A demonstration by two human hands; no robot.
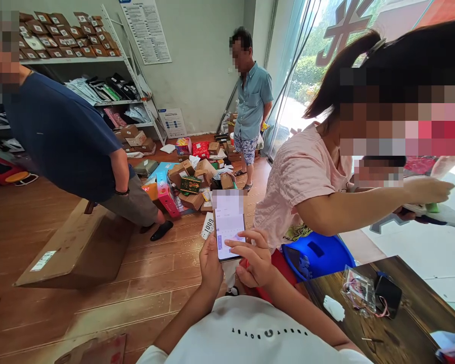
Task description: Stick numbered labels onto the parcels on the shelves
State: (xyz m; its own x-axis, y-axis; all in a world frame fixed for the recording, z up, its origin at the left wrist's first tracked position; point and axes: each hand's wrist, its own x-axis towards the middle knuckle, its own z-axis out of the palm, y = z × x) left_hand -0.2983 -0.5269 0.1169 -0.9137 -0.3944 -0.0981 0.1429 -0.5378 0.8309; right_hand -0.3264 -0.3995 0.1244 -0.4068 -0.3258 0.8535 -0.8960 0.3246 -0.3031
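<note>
My left hand is closed around the left edge and lower part of a smartphone, held upright in front of my chest. The lit screen faces me, with text at the top and a keypad-like area lower down. Over the lower right of the screen, my right hand has its fingers spread, the fingertips at the glass; whether they touch it I cannot tell. A white slip printed 1009 shows just beside my left fingertips; I cannot tell whether it is held or lies behind them.
Parcels lie heaped on the wood floor ahead. A large carton stands at left near a person in navy. Another person stands by the window; one in pink is close at right. A wooden table holds small items.
</note>
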